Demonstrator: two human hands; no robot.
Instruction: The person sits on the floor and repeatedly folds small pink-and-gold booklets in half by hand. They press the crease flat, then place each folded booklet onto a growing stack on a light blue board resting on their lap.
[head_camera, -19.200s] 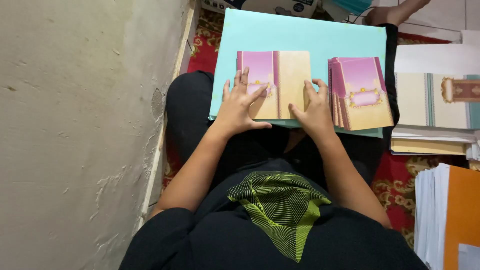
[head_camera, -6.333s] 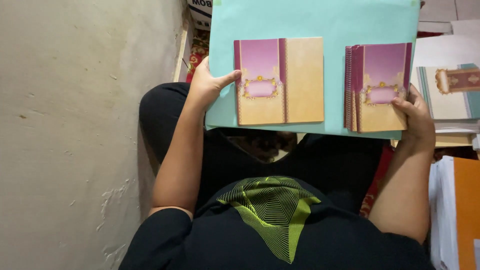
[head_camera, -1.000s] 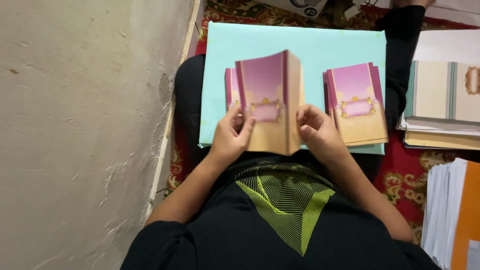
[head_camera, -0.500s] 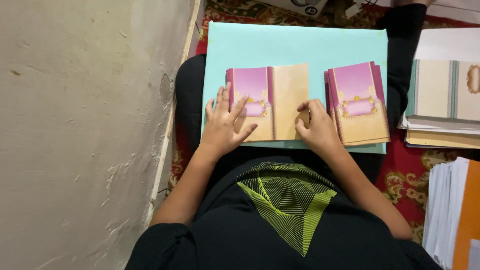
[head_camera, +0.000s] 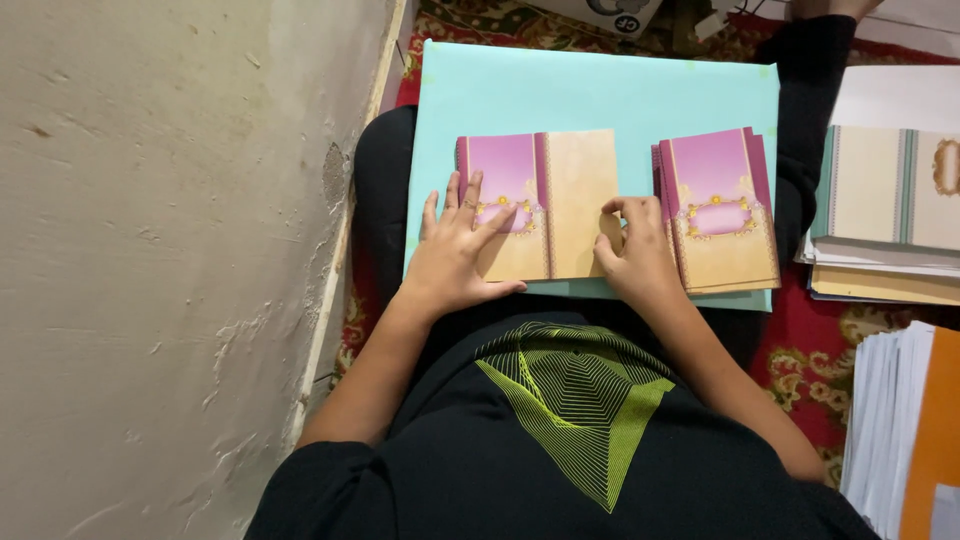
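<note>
Both hands (head_camera: 540, 250) flat on pink/tan card (head_camera: 540, 205), prob. pressing.

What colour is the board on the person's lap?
Light turquoise, plain; the board shows best in the head view.

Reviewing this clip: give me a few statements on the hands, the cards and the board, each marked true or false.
1. The left hand lies flat on the open card. True.
2. The right hand rests on the card stack. False: it is at the open card's right edge, fingers curled, beside the stack.
3. Both the open card and the stack lie on the pale blue board. True.
4. The board lies on a table. False: it rests on the person's lap, above the red carpet.
5. More paper piles sit to the person's right. True.
</note>
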